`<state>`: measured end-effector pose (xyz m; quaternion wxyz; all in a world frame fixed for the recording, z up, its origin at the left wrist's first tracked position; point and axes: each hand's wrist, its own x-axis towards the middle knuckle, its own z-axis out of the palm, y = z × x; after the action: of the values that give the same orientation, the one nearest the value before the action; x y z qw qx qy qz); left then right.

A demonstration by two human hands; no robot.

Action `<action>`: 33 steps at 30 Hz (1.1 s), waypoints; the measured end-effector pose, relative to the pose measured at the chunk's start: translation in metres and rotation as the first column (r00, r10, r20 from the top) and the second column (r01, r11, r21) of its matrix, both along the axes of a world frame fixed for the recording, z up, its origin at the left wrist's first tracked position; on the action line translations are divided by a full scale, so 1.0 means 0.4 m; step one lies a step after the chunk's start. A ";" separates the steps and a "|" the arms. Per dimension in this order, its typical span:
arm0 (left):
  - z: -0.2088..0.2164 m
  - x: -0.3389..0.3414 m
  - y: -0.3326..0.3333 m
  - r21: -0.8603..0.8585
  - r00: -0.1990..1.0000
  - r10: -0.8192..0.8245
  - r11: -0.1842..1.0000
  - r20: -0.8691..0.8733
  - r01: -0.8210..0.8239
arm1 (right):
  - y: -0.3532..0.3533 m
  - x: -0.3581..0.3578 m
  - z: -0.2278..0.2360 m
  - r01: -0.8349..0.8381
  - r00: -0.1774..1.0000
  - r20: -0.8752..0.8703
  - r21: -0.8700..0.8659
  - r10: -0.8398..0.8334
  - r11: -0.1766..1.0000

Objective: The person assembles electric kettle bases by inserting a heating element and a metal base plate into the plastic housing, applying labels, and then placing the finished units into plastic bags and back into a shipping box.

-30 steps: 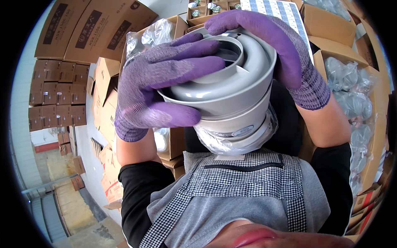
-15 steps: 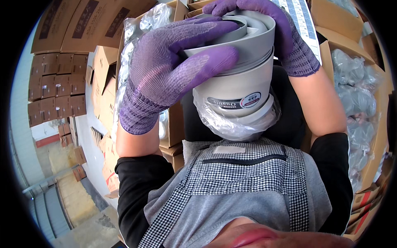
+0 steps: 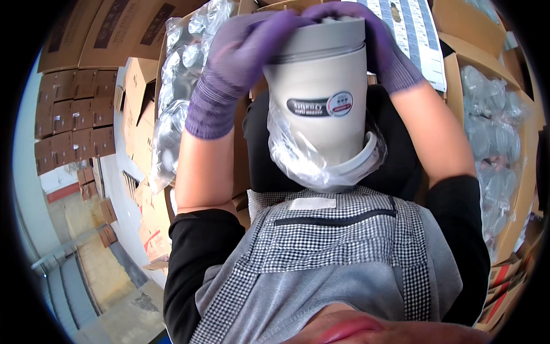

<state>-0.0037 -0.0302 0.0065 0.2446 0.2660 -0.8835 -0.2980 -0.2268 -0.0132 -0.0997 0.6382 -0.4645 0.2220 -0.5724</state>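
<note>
In front of my chest is a large off-white mug (image 3: 326, 135) with an oval dark label and a round sticker on its side. Its wide grey lid (image 3: 323, 41) points away from me, and the base is toward my apron. A clear plastic bag (image 3: 283, 146) hangs around the lower part, near the curved handle (image 3: 360, 159). My left hand (image 3: 252, 49), in a purple glove and blurred, is closed against the lid's left side. My right hand (image 3: 381, 49), gloved alike, wraps the lid's far right side. Some fingertips are hidden behind the lid.
Open cartons flank me: the left one holds plastic-wrapped pieces (image 3: 180, 86), the right one bagged clear pieces (image 3: 492, 137). A printed sheet (image 3: 421, 43) lies beyond my right hand. Brown cartons (image 3: 74, 112) are stacked at far left.
The mug has tipped so its side faces me and the lid's top is out of sight. My left hand has moved up and right along the lid; my right hand has shifted slightly left.
</note>
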 end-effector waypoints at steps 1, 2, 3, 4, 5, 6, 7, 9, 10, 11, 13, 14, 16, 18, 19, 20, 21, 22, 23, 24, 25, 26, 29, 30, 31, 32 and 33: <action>-0.048 0.033 -0.031 0.166 0.972 -0.064 0.981 -0.226 0.103 | 0.051 0.007 0.034 0.039 0.991 0.120 0.110 -0.052 0.993; -0.161 0.089 -0.105 0.133 0.897 -0.158 0.964 -0.412 0.231 | 0.109 0.037 0.089 0.278 0.868 -0.320 -0.323 -0.381 0.905; -0.202 0.072 -0.108 0.303 0.834 -0.074 0.911 -0.547 0.280 | 0.138 0.073 0.081 0.440 0.785 -0.265 -0.398 -0.560 0.805; -0.230 0.054 -0.107 0.336 0.743 -0.083 0.855 -0.665 0.396 | 0.152 0.069 0.093 0.443 0.724 -0.303 -0.484 -0.619 0.755; -0.251 0.038 -0.107 0.348 0.638 -0.071 0.789 -0.767 0.506 | 0.154 0.055 0.114 0.417 0.686 -0.348 -0.531 -0.639 0.737; -0.255 0.010 -0.098 0.419 0.636 0.006 0.757 -0.772 0.501 | 0.160 0.031 0.137 0.397 0.630 -0.394 -0.578 -0.670 0.713; -0.247 -0.007 -0.072 0.493 0.638 0.092 0.722 -0.764 0.486 | 0.163 0.007 0.162 0.355 0.606 -0.452 -0.583 -0.655 0.731; -0.222 -0.023 -0.048 0.512 0.630 0.130 0.717 -0.766 0.474 | 0.161 -0.019 0.175 0.292 0.657 -0.484 -0.544 -0.579 0.787; -0.205 -0.029 -0.046 0.459 0.620 0.083 0.750 -0.780 0.477 | 0.150 -0.031 0.173 0.267 0.728 -0.453 -0.504 -0.515 0.821; -0.191 -0.031 -0.049 0.404 0.609 0.037 0.780 -0.792 0.478 | 0.137 -0.041 0.173 0.236 0.793 -0.416 -0.465 -0.446 0.853; -0.138 0.011 -0.041 0.564 0.587 0.174 0.580 -0.791 0.587 | 0.115 -0.022 0.233 0.392 0.790 -0.411 -0.229 -0.454 0.891; -0.132 0.015 -0.049 0.650 0.650 0.312 0.661 -0.693 0.376 | 0.119 0.023 0.327 0.532 0.800 -0.368 0.069 -0.474 0.844; -0.060 -0.056 -0.029 0.607 0.548 0.380 0.727 -0.745 0.321 | 0.108 -0.012 0.268 0.445 0.794 -0.430 -0.071 -0.430 0.893; -0.047 -0.059 -0.022 0.616 0.536 0.438 0.759 -0.722 0.210 | 0.115 -0.031 0.263 0.401 0.840 -0.379 -0.046 -0.387 0.915; -0.072 -0.019 -0.046 0.608 0.567 0.422 0.773 -0.708 0.183 | 0.122 -0.021 0.275 0.371 0.866 -0.350 -0.032 -0.358 0.928; -0.094 0.022 -0.072 0.596 0.596 0.405 0.788 -0.693 0.158 | 0.116 0.008 0.296 0.424 0.886 -0.293 0.204 -0.359 0.882; -0.138 0.106 -0.125 0.549 0.727 0.349 0.835 -0.591 0.045 | 0.118 0.004 0.291 0.360 0.878 -0.343 0.018 -0.332 0.933; -0.125 0.078 -0.113 0.489 0.800 0.141 0.847 -0.583 0.207 | 0.120 -0.017 0.267 0.288 0.852 -0.406 -0.162 -0.330 0.944; -0.111 0.053 -0.100 0.434 0.825 -0.077 0.821 -0.560 0.371 | 0.123 -0.026 0.247 0.192 0.818 -0.466 -0.330 -0.337 0.924; -0.128 0.046 -0.112 0.372 0.798 -0.136 0.830 -0.587 0.415 | 0.127 -0.022 0.233 0.234 0.774 -0.485 -0.377 -0.407 0.896; -0.122 0.046 -0.104 0.323 0.799 -0.158 0.856 -0.580 0.404 | 0.118 -0.021 0.211 0.215 0.813 -0.448 -0.364 -0.372 0.906; -0.116 0.048 -0.093 0.275 0.801 -0.176 0.879 -0.572 0.389 | 0.101 -0.026 0.182 0.193 0.848 -0.409 -0.351 -0.336 0.916; -0.110 0.068 -0.095 0.258 0.823 -0.254 0.867 -0.508 0.427 | 0.075 -0.014 0.112 0.158 0.967 -0.107 -0.463 -0.232 0.872; -0.092 0.058 -0.084 0.205 0.859 -0.261 0.902 -0.440 0.379 | 0.045 -0.012 0.058 0.186 0.979 0.027 -0.538 -0.204 0.822; -0.068 0.055 -0.061 0.183 0.895 -0.232 0.930 -0.382 0.319 | 0.036 -0.010 0.045 0.176 0.984 0.077 -0.545 -0.160 0.820; -0.043 0.050 -0.036 0.157 0.925 -0.198 0.953 -0.323 0.259 | 0.026 -0.007 0.032 0.165 0.986 0.126 -0.554 -0.114 0.816; -0.025 0.051 -0.010 0.127 0.952 -0.155 0.973 -0.263 0.193 | 0.027 -0.006 0.038 0.111 0.993 0.093 -0.499 -0.075 0.859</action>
<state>0.0167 -0.0340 -0.0037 0.3064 0.1647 -0.8403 -0.4157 -0.2292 -0.0022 -0.0847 0.4739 -0.5832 0.0646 -0.6566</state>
